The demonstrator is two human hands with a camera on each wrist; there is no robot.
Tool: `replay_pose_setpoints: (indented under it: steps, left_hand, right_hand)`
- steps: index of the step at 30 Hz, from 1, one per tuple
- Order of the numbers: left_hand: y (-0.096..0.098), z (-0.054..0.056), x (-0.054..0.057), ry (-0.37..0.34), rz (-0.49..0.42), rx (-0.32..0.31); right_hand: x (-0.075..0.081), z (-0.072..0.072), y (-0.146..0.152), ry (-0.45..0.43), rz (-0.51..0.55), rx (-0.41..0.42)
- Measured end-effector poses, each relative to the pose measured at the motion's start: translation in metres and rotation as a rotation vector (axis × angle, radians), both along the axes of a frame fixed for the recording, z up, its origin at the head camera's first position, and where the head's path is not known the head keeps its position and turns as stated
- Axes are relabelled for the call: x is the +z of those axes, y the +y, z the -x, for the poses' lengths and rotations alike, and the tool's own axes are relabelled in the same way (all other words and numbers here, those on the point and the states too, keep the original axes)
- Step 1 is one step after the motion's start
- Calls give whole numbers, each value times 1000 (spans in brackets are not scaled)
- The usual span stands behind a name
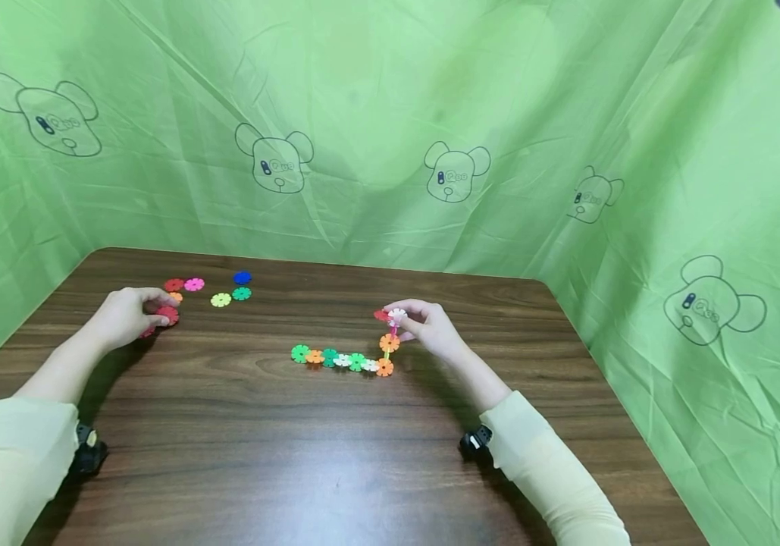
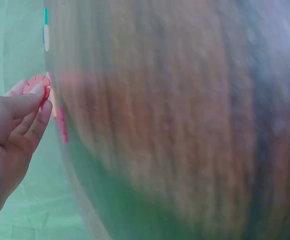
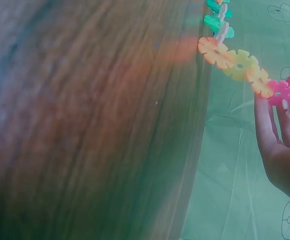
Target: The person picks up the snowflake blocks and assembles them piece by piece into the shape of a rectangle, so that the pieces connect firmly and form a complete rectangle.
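Observation:
On the left of the table my left hand pinches a red flower-shaped plastic disc between thumb and fingers; the left wrist view shows the thumb across the red disc. Another reddish disc lies partly hidden under that hand. With thumb and fingers, my right hand holds a white disc at one end of a linked chain of discs. Red, pink, orange and yellow discs join there. Green, white and orange discs run leftward along the table.
Beyond my left hand lie loose discs: red, pink, orange, yellow-green, green and blue. A green curtain hangs around the wooden table.

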State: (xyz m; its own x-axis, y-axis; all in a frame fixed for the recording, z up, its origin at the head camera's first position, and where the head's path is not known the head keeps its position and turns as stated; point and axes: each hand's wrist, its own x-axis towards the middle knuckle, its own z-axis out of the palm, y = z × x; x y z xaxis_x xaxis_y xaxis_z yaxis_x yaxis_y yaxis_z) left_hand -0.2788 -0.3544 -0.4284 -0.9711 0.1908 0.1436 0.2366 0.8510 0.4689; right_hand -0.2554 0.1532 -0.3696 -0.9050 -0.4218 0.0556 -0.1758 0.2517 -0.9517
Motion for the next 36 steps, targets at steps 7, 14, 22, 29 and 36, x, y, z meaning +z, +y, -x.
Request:
replay_pose_setpoints:
  steps: [7, 14, 22, 29, 36]
  left_hand:
    - [17, -2, 13, 52, -17, -7]
    - [42, -4, 26, 99, -39, -3]
    - [77, -12, 48, 118, -150, 22]
    - [109, -23, 64, 157, -238, 47]
    - [139, -32, 75, 161, -318, 50]
  right_hand:
    - [-1, 2, -1, -7, -6, -4]
    - [-6, 5, -2, -17, 7, -14]
    - [-7, 6, -3, -12, 8, -18]
    - [-6, 6, -5, -7, 2, -19]
    - [-4, 4, -6, -13, 22, -19]
